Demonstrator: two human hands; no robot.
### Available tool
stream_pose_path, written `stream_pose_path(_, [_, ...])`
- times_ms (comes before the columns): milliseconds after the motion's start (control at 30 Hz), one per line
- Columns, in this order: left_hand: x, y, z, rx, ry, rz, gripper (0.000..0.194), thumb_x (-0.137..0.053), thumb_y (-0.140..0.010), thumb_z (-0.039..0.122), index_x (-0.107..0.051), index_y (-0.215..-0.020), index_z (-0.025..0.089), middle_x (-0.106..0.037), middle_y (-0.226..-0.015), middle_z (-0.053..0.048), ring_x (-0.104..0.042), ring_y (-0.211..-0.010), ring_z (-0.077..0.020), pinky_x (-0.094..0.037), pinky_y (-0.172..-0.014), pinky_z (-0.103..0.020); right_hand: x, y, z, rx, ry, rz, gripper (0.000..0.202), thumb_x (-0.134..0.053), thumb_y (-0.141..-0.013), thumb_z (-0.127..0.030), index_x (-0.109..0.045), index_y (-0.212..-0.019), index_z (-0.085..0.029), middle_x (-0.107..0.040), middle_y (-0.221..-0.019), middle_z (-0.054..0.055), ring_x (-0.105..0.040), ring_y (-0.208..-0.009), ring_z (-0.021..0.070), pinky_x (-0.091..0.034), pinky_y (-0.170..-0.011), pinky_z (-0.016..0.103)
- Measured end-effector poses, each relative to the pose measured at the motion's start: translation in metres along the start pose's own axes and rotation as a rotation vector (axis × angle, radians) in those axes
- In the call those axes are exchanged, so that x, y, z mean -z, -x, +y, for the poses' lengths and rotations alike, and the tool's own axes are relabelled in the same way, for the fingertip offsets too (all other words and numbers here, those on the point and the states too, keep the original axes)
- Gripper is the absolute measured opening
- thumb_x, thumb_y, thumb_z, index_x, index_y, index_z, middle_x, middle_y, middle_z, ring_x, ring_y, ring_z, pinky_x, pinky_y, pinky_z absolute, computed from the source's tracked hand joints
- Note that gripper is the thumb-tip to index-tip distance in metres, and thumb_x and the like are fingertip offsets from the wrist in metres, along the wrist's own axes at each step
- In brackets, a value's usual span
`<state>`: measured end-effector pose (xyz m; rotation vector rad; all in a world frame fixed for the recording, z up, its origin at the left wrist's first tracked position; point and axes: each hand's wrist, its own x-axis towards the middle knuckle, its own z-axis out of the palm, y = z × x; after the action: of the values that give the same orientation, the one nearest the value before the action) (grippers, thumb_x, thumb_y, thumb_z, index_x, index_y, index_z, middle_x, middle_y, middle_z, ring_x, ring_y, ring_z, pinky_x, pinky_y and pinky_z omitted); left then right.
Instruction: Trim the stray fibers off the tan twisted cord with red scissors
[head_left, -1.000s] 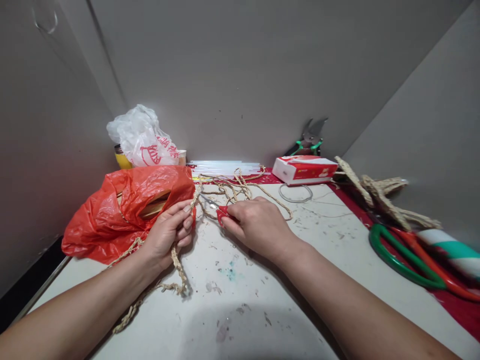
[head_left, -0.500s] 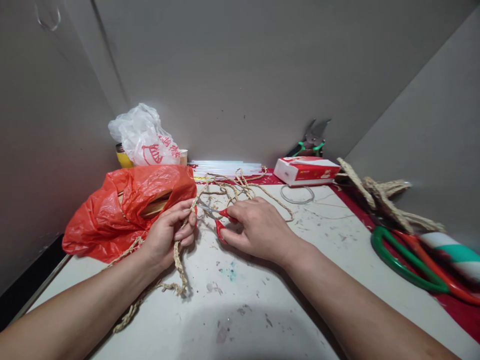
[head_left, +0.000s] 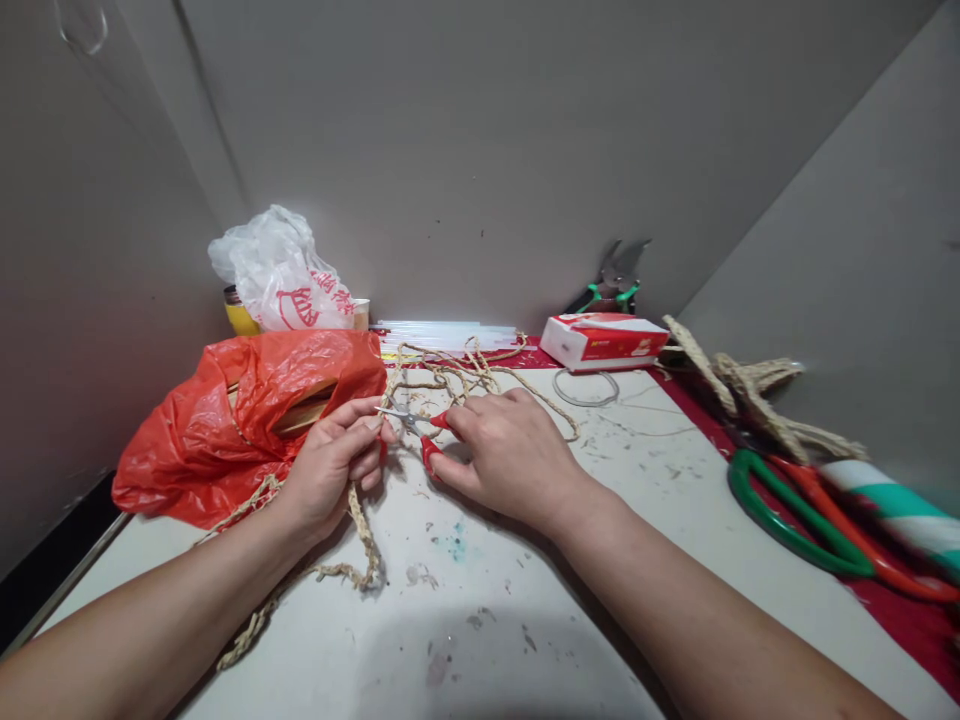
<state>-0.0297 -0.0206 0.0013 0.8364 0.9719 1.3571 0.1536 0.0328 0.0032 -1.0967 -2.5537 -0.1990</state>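
My left hand (head_left: 337,465) is closed on a braided straw rope (head_left: 364,535), pinching it between thumb and fingers. One length of the rope hangs below the hand and bends back under my forearm; more of it lies in loose loops on the table beyond. My right hand (head_left: 502,445) has its thumb and fingers in the red handles of small scissors (head_left: 411,420). The blades are a little apart, their tips at my left fingertips. Just what lies between the blades is too small to make out.
At the left, a red plastic bag (head_left: 187,430) holds wooden strips; behind it sits a white plastic bag (head_left: 274,270). Clear sticks (head_left: 450,335), a tissue box (head_left: 604,340) and pruning shears (head_left: 619,275) line the back. Large green-and-orange handles (head_left: 799,530) and thick braids (head_left: 757,385) lie right.
The scissors have shifted slightly left, and their blade tips now show over my left fingertips. My left thumb has moved up toward the index finger. The whole view has shifted a little.
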Motion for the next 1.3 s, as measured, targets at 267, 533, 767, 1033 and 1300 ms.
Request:
stream_pose_path(267, [0.0033,-0.0024,-0.0014,0.038,0.054,-0.035,0.021,-0.058,-0.081,0.015,-0.06,-0.101,0.014,-0.056,-0.074,0.001,-0.027,-0.04,0.0,-0.026,-0.038,-0.015,0.0005,-0.0012,0.0025,-0.015,-0.009,-0.039,0.028,-0.052,-0.08,-0.044,-0.066,-0.082,-0.019,-0.068,-0.078,0.004,-0.058,-0.076,0.0195,-0.028,-0.072,0.034])
stream_pose_path(533, [0.0043,-0.0031,-0.0013,0.041,0.052,-0.011,0.02,-0.059,-0.081,0.015,-0.061,-0.101,0.014,-0.055,-0.074,0.002,-0.026,-0.04,0.0001,-0.026,-0.038,-0.015,0.0017,-0.0029,0.0022,0.01,0.044,-0.078,0.031,-0.05,-0.084,-0.045,-0.065,-0.076,-0.019,-0.069,-0.074,0.005,-0.058,-0.069,0.0179,-0.028,-0.068,0.032])
stream_pose_path(767, [0.0023,-0.0011,-0.0021,0.043,0.036,-0.019,0.024,-0.059,-0.081,0.015,-0.061,-0.105,0.013,-0.055,-0.073,0.001,-0.026,-0.04,0.0003,-0.026,-0.038,-0.015,-0.0005,-0.0025,0.0072,-0.04,0.028,-0.027,0.032,-0.044,-0.088,-0.037,-0.063,-0.069,-0.02,-0.067,-0.067,0.002,-0.054,-0.06,0.0147,-0.027,-0.064,0.03])
stream_pose_path(1033, [0.0037,-0.0022,-0.0021,0.041,0.067,0.006,0.02,-0.059,-0.081,0.015,-0.061,-0.101,0.015,-0.057,-0.073,0.001,-0.027,-0.04,-0.0002,-0.026,-0.039,-0.015,-0.0013,-0.0003,0.0045,0.005,-0.018,0.042,0.03,-0.052,-0.078,-0.046,-0.064,-0.082,-0.019,-0.066,-0.076,0.004,-0.056,-0.073,0.0194,-0.029,-0.07,0.032])
stream_pose_path(1300, [0.0015,-0.0008,-0.0033,0.031,0.025,-0.006,0.021,-0.06,-0.08,0.016,-0.06,-0.101,0.014,-0.056,-0.071,0.002,-0.028,-0.04,-0.0006,-0.026,-0.038,-0.016,-0.001,-0.0005,0.0008,-0.002,0.044,0.039,0.031,-0.052,-0.079,-0.046,-0.065,-0.087,-0.019,-0.066,-0.078,0.006,-0.057,-0.077,0.0216,-0.028,-0.075,0.035])
